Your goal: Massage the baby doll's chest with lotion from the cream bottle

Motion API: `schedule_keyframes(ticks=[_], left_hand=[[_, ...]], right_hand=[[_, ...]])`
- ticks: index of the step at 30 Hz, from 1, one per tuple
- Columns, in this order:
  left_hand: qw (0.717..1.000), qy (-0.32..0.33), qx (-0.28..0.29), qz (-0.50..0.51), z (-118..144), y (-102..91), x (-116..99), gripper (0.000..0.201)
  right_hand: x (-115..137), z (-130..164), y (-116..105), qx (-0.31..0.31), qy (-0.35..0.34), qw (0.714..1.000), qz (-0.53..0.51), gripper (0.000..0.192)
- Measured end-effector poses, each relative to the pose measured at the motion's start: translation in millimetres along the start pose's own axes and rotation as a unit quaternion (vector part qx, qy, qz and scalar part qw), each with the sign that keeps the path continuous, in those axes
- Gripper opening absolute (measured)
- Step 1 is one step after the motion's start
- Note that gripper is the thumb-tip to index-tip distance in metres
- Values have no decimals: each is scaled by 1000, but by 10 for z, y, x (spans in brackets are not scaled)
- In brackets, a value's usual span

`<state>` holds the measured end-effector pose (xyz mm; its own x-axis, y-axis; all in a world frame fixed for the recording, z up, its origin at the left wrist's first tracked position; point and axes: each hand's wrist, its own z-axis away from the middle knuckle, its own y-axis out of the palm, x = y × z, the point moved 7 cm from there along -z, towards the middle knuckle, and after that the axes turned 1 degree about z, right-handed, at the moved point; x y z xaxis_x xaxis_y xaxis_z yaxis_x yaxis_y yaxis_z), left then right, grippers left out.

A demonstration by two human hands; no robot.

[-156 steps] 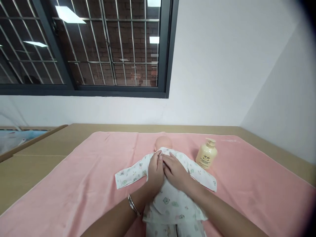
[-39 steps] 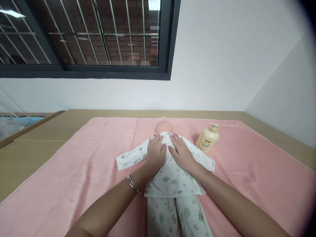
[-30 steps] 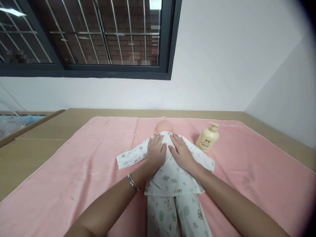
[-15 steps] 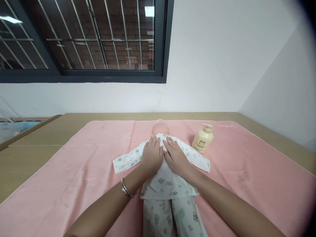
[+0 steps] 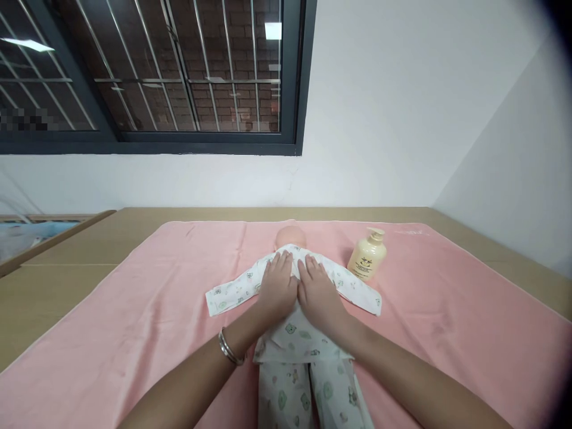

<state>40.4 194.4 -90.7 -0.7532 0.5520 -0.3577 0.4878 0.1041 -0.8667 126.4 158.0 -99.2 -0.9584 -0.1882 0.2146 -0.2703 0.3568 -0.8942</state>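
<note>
A baby doll (image 5: 291, 236) lies stretched out with its head at the far end; which way its face points I cannot tell. It wears a white patterned top (image 5: 304, 335) with both sleeves spread sideways, and matching trousers (image 5: 286, 396). Flat on the upper part of the top rests my left hand (image 5: 277, 287), fingers stretched toward the head. My right hand (image 5: 319, 295) lies beside it in the same way, the two thumbs meeting near the middle. Neither hand grips anything. A silver bangle (image 5: 229, 347) circles my left wrist.
A pink sheet (image 5: 147, 322) with soft creases covers most of the wooden surface (image 5: 84, 250). To the right of the doll's head stands a cream pump bottle (image 5: 367, 256). Behind are a white wall (image 5: 379, 119) and a barred window (image 5: 201, 77).
My hands have drawn slightly closer together on the doll's top, the right one turning to point more straight ahead. The whole view has shifted a little.
</note>
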Motion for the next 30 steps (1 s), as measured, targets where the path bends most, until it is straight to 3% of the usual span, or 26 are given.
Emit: schedule_keyframes(ticks=[3,6,13,30], left_hand=[[996,-39,-14,74,-133,39,209,56],[991,-48,-54,109,-154,77,295,50],[987,-25,-98,124,-77,126,264,44],[987,-20,-105,116,-73,119,254,43]], right_hand=[[187,125,-10,3,-37,999,-10,54],[124,60,4,21,-37,998,-46,52],[-272,-221,109,3,10,993,-118,50],[-270,-172,113,-26,4,992,-122,49]])
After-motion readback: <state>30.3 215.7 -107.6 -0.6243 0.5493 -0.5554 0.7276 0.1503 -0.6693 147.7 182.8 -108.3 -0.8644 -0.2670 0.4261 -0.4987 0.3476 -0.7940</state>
